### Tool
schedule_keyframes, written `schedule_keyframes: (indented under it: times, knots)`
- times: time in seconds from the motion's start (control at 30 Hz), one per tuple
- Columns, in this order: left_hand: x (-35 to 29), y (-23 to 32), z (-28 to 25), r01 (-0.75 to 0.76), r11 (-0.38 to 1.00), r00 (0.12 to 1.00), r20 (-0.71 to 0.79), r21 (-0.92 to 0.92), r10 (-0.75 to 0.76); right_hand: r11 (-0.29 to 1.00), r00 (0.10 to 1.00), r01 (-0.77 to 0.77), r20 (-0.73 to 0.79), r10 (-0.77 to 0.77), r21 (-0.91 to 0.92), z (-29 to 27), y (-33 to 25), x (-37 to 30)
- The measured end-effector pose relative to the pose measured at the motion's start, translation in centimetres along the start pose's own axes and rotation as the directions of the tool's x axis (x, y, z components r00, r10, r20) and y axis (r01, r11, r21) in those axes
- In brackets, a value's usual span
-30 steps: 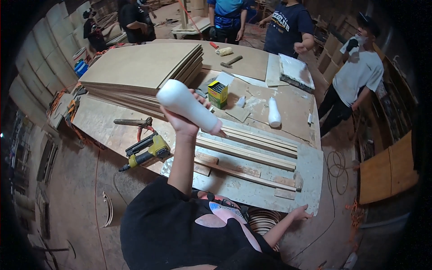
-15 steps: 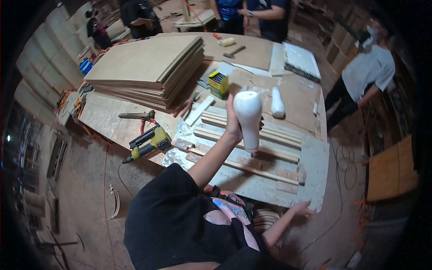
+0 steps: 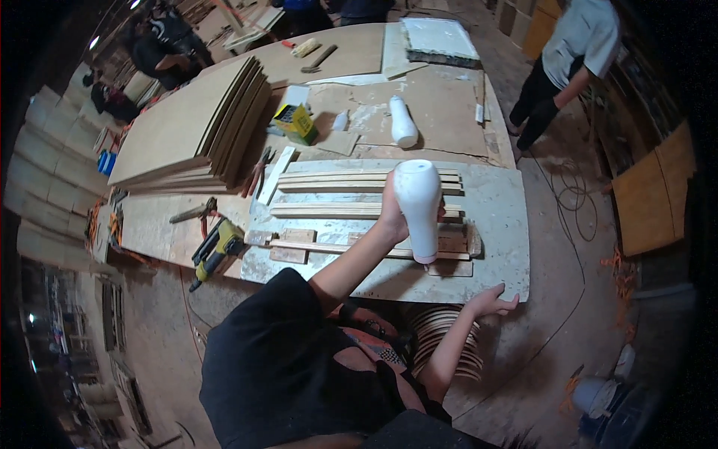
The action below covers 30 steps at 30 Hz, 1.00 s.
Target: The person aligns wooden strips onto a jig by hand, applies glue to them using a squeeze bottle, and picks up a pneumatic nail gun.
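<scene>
My left hand [image 3: 392, 208] is wrapped round a white plastic squeeze bottle [image 3: 419, 196], held upside down with its narrow nozzle pointing down. The nozzle hangs near the right part of the nearest thin wood strip [image 3: 336, 246], which rests on small wood blocks [image 3: 289, 254]. Whether the tip touches the strip I cannot tell. Two groups of pale strips [image 3: 329, 211] lie beyond it on the whitish board [image 3: 359, 278]. At the board's near right edge, my right hand [image 3: 490, 302] has its fingers stretched out and holds nothing.
A second white bottle [image 3: 402, 123] lies farther back. To the left are a yellow-green nail gun [image 3: 218, 247], pliers [image 3: 259, 170], a yellow box [image 3: 296, 123] and a stack of wood panels [image 3: 183, 135]. A hammer [image 3: 319, 58] lies at the back. One person [image 3: 572, 63] stands at right.
My view has turned, so the table sits farther left and higher. The bottle in my left hand has shifted toward the near strip's right end. My right hand stays by the board's edge.
</scene>
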<state>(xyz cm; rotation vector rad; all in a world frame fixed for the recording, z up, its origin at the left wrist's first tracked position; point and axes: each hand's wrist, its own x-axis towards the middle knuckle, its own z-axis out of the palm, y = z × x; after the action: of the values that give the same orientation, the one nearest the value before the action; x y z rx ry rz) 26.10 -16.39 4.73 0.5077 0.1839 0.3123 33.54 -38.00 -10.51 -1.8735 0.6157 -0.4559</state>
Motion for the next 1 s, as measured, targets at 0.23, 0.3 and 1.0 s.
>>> schedule_keyframes:
  times: [0.23,0.3,1.0]
  knots:
    - [1.4,-2.5,-0.6,-0.185,0.983,0.982,-0.035,-0.006,0.185,0.994,0.999,0.012,0.039,-0.016,0.106,-0.3,-0.5,-0.5]
    - [1.8,-3.1,-0.4,-0.167,0.981,0.984,-0.079,-0.098,0.16,0.997,0.999,0.044,0.005,-0.044,0.068,-0.2,-0.3,-0.3]
    - [1.0,-2.0,-1.8,-0.094,0.951,0.965,-0.261,-0.296,0.014,0.992,1.0,-0.004,0.016,0.002,0.126,-0.7,-1.2,-0.8]
